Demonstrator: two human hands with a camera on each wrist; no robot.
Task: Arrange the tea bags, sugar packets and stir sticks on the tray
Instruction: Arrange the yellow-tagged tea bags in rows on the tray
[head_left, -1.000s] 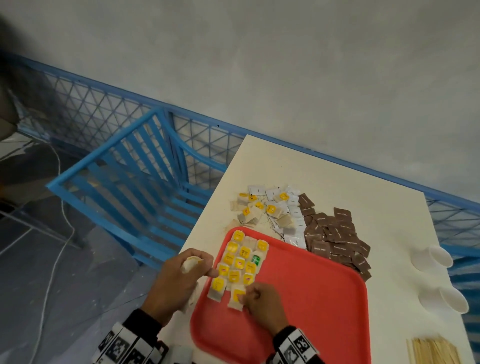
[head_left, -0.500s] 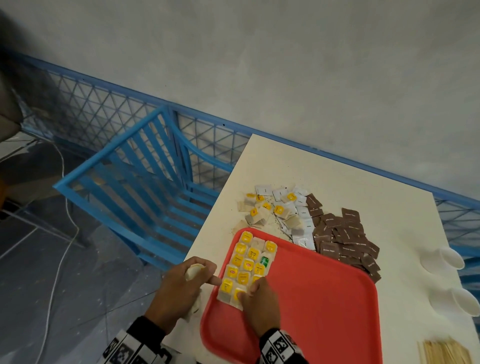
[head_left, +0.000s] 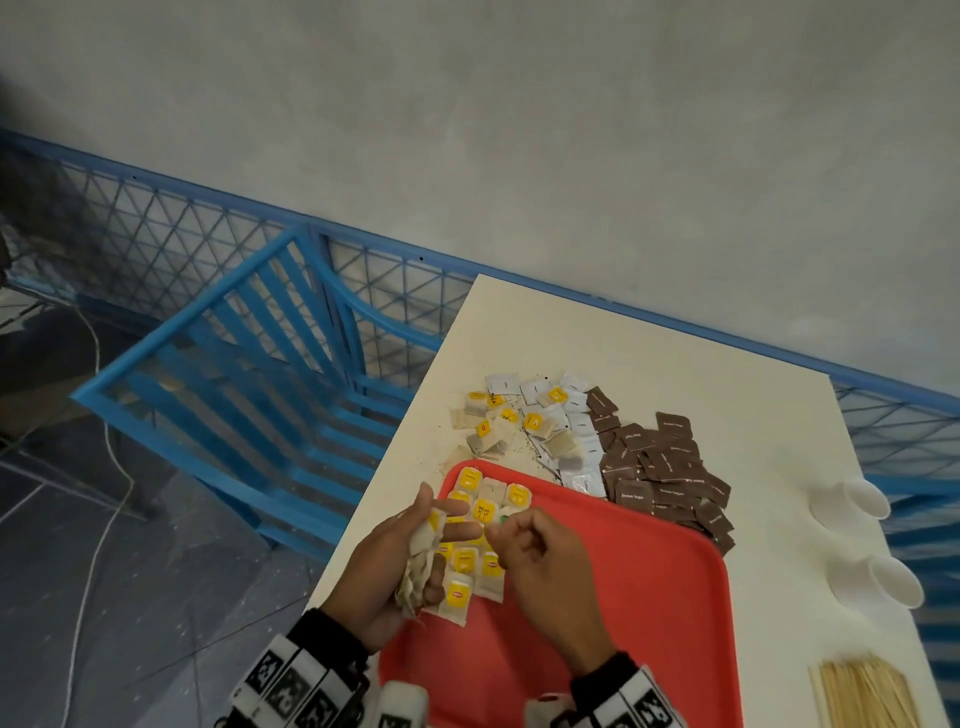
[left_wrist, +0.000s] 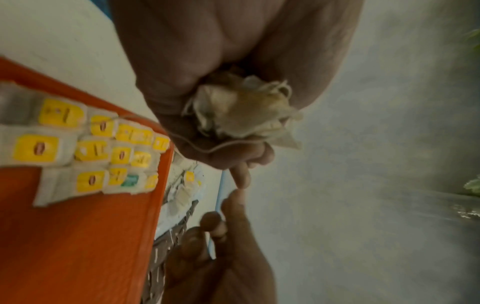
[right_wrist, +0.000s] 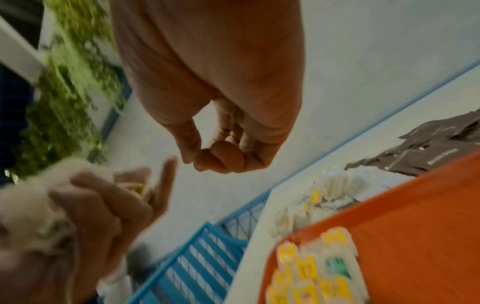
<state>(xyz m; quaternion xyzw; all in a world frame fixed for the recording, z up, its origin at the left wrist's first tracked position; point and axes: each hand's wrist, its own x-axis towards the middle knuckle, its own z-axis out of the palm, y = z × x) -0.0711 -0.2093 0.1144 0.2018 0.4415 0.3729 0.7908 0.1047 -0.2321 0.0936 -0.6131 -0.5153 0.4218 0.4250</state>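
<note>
A red tray (head_left: 649, 597) lies at the near edge of the table, with rows of yellow-tagged tea bags (head_left: 491, 512) in its far-left corner. My left hand (head_left: 441, 530) hovers over that corner and grips a clump of tea bags (head_left: 418, 551) in its palm, index finger and thumb stretched out. The clump (left_wrist: 241, 115) looks crumpled, with strings hanging loose. My right hand (head_left: 524, 540) is raised beside it, fingers curled, thumb tip against index tip (right_wrist: 192, 160); I see nothing between them. The two index fingertips nearly touch.
Beyond the tray lie loose tea bags (head_left: 509, 421), white sugar packets (head_left: 587, 452) and brown sugar packets (head_left: 665, 467). Two white cups (head_left: 862, 499) lie at the right edge, stir sticks (head_left: 862, 696) near right. A blue chair (head_left: 249, 395) stands left of the table.
My right hand has lifted off the tea bag rows and come up to the left hand. The left hand has moved right over the tray's corner and stretched out its index finger.
</note>
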